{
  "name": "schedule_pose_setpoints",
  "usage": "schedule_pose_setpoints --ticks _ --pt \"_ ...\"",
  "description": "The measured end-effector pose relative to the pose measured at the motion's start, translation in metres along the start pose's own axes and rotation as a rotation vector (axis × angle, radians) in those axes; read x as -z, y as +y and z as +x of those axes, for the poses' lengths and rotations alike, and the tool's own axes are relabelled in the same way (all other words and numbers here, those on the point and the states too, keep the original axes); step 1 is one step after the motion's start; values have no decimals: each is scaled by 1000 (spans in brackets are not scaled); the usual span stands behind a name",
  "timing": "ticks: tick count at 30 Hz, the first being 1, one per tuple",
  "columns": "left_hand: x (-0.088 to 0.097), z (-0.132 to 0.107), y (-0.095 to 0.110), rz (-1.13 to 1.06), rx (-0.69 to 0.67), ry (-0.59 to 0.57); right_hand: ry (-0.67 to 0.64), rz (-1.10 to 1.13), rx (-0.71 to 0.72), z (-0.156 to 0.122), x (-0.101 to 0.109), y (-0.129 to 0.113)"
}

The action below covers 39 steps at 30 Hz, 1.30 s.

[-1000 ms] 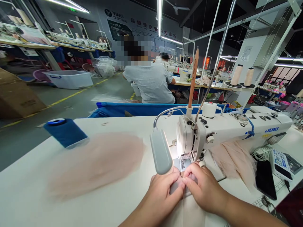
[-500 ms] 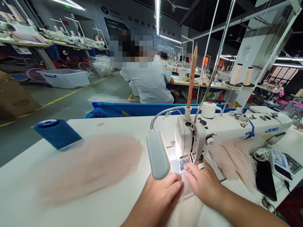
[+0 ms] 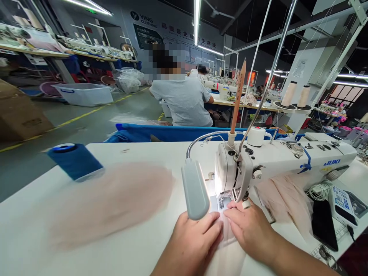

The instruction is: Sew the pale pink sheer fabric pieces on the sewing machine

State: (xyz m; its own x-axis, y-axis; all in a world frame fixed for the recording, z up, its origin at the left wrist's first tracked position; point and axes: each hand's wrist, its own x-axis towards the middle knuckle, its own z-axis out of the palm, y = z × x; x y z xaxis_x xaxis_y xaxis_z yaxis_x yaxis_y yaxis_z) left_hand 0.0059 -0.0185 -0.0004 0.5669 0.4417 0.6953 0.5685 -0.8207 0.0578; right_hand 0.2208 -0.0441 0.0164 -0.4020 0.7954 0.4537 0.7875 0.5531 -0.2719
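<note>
Both my hands are at the needle area of a white sewing machine (image 3: 231, 166). My left hand (image 3: 197, 235) lies left of the needle plate, fingers curled together on the edge of a thin sheer fabric (image 3: 228, 232). My right hand (image 3: 251, 226) is bent over the same fabric just in front of the presser foot (image 3: 222, 202), thumb and fingers close together. The fabric passes between my hands and hangs toward me. A grey lamp head (image 3: 196, 189) partly covers the spot above my left hand.
Left on the table lie a sheer pinkish fabric pile (image 3: 120, 203) and a blue thread cone (image 3: 75, 161). More pink fabric (image 3: 283, 191), a black phone (image 3: 324, 222) and a white control box (image 3: 343, 205) lie right. A person in a grey shirt (image 3: 184, 100) sits ahead.
The view has shifted a little, so the machine and table appear farther right. My right fingertips have drawn back slightly from the presser foot. My left hand stays almost where it was.
</note>
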Motion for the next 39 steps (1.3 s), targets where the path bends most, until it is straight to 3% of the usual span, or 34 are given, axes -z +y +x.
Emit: schedule_pose_setpoints --ticks 4,7,19,24,28,32,35,39 --pt "12 9 0 44 -26 -97 -3 -14 -10 3 0 0" --pt "17 13 -1 59 -29 -105 -21 -12 -30 6 1 0" --pt "9 10 -6 24 -10 -129 -16 -1 -75 9 -1 3" --pt "8 -4 -8 -17 55 -165 -61 17 -89 7 14 0" --pt "30 -12 -7 -136 118 -391 -210 169 -23 0 38 0" --pt "44 -7 -7 -284 143 -436 -360 243 75 -3 45 4" --pt "38 9 -7 -456 193 -368 -312 245 15 1 41 6" --pt "25 30 -6 -569 351 -270 -61 427 -105 8 39 1"
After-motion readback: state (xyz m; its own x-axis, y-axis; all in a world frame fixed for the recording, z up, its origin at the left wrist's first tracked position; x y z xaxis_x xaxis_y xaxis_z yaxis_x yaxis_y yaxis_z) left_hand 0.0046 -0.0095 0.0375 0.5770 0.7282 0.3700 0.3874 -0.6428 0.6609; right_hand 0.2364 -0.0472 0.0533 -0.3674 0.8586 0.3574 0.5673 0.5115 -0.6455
